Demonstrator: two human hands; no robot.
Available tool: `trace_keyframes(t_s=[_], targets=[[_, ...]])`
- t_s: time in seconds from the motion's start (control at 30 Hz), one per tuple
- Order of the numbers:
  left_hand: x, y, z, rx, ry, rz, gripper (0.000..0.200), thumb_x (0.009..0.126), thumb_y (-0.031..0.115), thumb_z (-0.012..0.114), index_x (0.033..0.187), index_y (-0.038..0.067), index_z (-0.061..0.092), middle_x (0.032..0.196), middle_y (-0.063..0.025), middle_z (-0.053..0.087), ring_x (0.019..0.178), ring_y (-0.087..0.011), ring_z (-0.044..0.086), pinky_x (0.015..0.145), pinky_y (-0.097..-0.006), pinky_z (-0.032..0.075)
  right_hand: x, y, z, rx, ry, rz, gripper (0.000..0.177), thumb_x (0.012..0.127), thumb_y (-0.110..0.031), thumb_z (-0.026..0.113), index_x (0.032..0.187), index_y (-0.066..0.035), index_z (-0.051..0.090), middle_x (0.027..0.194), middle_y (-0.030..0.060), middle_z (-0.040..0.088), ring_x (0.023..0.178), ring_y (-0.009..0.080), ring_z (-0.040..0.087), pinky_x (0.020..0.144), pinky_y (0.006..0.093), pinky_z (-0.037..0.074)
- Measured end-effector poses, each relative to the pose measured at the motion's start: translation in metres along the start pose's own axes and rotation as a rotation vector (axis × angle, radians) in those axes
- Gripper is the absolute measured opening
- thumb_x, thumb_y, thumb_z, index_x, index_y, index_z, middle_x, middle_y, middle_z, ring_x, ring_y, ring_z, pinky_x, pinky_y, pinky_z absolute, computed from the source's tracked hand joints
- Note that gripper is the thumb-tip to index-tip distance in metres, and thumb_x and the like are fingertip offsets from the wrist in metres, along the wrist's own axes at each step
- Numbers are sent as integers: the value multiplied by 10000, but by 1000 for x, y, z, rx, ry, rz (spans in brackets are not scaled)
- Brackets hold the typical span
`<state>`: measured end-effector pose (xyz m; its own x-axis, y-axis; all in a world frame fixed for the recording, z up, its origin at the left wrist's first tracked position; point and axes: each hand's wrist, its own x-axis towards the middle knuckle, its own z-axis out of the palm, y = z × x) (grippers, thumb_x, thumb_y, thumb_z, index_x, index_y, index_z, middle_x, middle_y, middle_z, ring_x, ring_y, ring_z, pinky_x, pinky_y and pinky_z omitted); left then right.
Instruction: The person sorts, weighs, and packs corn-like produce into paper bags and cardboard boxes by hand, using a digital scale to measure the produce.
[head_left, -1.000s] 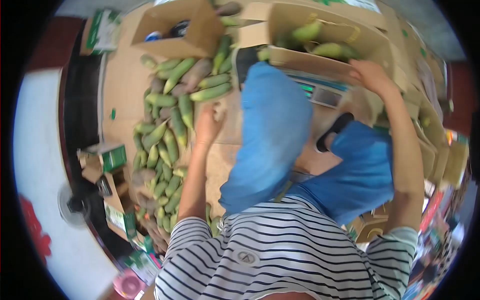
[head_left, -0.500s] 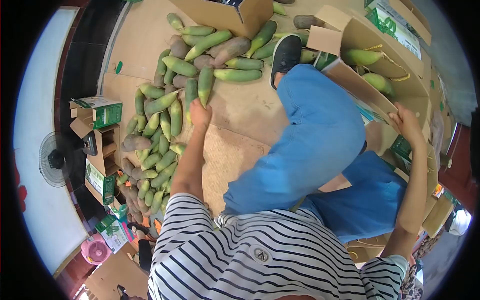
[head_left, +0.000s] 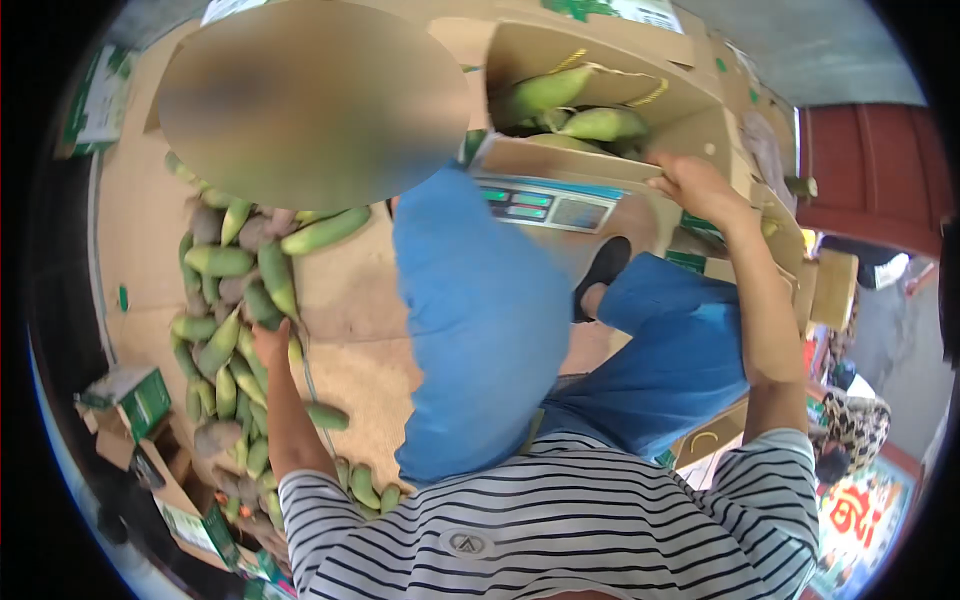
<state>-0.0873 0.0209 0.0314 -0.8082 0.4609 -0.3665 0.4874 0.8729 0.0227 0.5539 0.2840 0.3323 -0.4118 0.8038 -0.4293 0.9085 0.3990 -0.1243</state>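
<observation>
My left hand (head_left: 272, 342) is closed around the near end of a green radish (head_left: 261, 303) in the pile on the left. More long green radishes (head_left: 219, 262) lie about it, some coated in brown soil. My right hand (head_left: 700, 187) grips the rim of an open cardboard box (head_left: 560, 158), fingers at its near corner. Inside that box are several large green radishes (head_left: 603, 125). Beneath the box's near side shows a digital scale (head_left: 545, 206) with lit green displays.
A blurred oval hides the upper left. Small green-and-white cartons (head_left: 140, 400) stand at the left edge. My blue-trousered leg (head_left: 480, 320) fills the middle, over a cardboard floor covering (head_left: 350, 365). A red door (head_left: 870, 170) and a person in patterned clothing (head_left: 858, 420) are at the right.
The view has swung to the right, bringing the box interior and scale into sight. My left hand stays at the radish pile; my right hand remains on the box rim.
</observation>
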Motion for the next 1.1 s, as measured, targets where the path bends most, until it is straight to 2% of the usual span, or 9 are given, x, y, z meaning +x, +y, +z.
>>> trace_keyframes(t_s=[0.07,0.23,0.33,0.43,0.63,0.8,0.9,1.0,1.1], targets=[[-9,13,-9,86,33,-33,841,637,431,781,1270,25,404,1170,-224,542,1072,-374,540,875,-449,465,0,-2,-1,-26,8,-3,290,854,-212,579,1067,-21,533,964,182,610,940,371,566,780,456,446],[43,-30,51,-258,13,-135,766,650,360,814,1196,-32,446,1136,-161,551,1022,-300,557,780,-398,486,1,0,-1,17,-26,21,280,861,-220,572,1055,-23,527,977,163,605,954,357,562,779,454,446],[36,-39,69,-741,-365,-467,683,657,351,805,1146,-19,505,1111,-132,557,952,-281,562,735,-393,474,3,1,1,10,-43,28,266,862,-216,570,1041,-24,530,978,158,602,962,352,561,778,455,446],[5,-32,80,-989,-388,-633,628,656,350,797,1108,-7,545,1092,-116,565,894,-265,559,707,-376,460,4,2,0,10,-49,36,251,861,-212,571,1025,-25,538,979,156,603,967,348,562,782,454,447],[-83,5,92,-1363,-469,-498,516,745,227,728,1143,-20,511,1109,-127,563,952,-245,549,803,-365,451,3,12,11,1,19,-33,281,863,-244,577,1026,-19,538,950,172,612,922,363,576,760,463,451],[-153,35,72,-1400,-610,-319,493,763,191,711,1155,-24,502,1114,-128,561,969,-238,546,830,-358,443,3,11,10,-16,-5,-20,253,853,-226,588,963,-2,545,929,174,614,932,359,579,774,456,455],[-169,56,45,-1375,-645,-43,480,774,170,701,1162,-26,496,1118,-129,560,979,-234,545,845,-354,439,1,9,10,-28,-1,-10,232,852,-201,587,950,4,542,903,181,618,925,363,582,767,456,459],[-175,99,-14,-1289,-468,450,467,785,148,691,1169,-28,491,1121,-129,558,990,-230,543,861,-351,434,1,11,12,-15,-10,-30,250,854,-202,585,976,10,534,900,184,617,920,360,586,758,451,465],[-231,193,-143,-1032,-74,798,448,821,50,638,1215,-44,447,1153,-132,541,1034,-209,525,925,-325,399,0,11,12,-39,-32,2,263,853,-208,589,994,7,530,914,169,623,915,342,598,750,441,474]])
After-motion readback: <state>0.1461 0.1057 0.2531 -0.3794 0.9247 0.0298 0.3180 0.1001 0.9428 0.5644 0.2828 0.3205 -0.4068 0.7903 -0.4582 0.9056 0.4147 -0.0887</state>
